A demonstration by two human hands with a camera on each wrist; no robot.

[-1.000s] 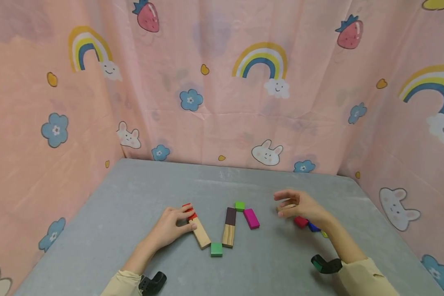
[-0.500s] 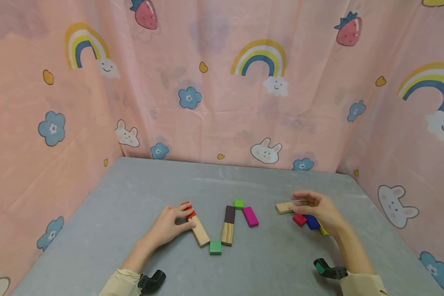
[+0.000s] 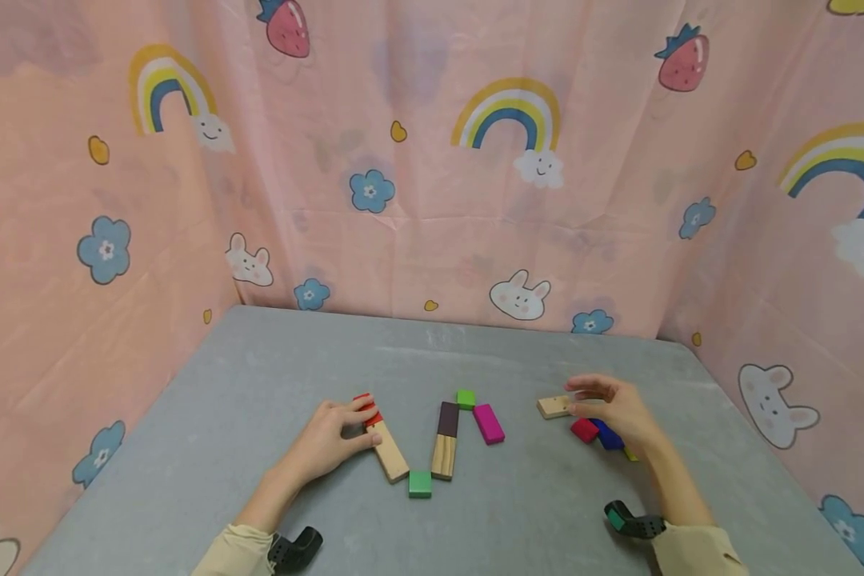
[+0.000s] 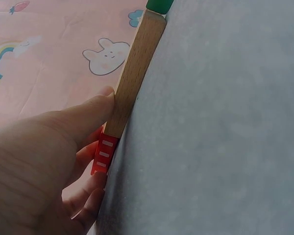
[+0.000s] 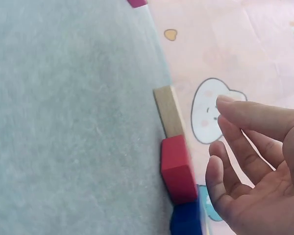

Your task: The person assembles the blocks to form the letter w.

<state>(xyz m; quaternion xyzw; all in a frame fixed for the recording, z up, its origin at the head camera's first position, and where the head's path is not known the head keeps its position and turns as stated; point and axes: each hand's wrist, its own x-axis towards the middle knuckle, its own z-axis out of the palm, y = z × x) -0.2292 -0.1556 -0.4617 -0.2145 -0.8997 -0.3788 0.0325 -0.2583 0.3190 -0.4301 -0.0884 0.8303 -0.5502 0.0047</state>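
Observation:
My left hand (image 3: 329, 437) rests on a block row at the left, thumb on a plain wooden block (image 3: 386, 452) and fingers at a red block (image 3: 372, 418), partly covered, with white marks in the left wrist view. A green block (image 3: 420, 484) meets the row's near end. From there a striped wooden block (image 3: 444, 458) and a dark brown block (image 3: 449, 419) run away, then a light green block (image 3: 466, 399) and a magenta block (image 3: 489, 424). My right hand (image 5: 257, 152) hovers above another wooden block (image 3: 554, 406), a red block (image 5: 179, 169) and a blue block (image 3: 609, 434), holding nothing.
A yellow block (image 3: 630, 454) shows only a sliver below my right hand. Grey table surface (image 3: 317, 352) surrounds the blocks. A pink patterned curtain (image 3: 432, 240) stands along its back and sides. Black wrist devices (image 3: 634, 522) sit on both wrists.
My right hand has moved right, away from the plain wooden block's left end, which now shows; the blue block is also more in sight. The left hand stays in place.

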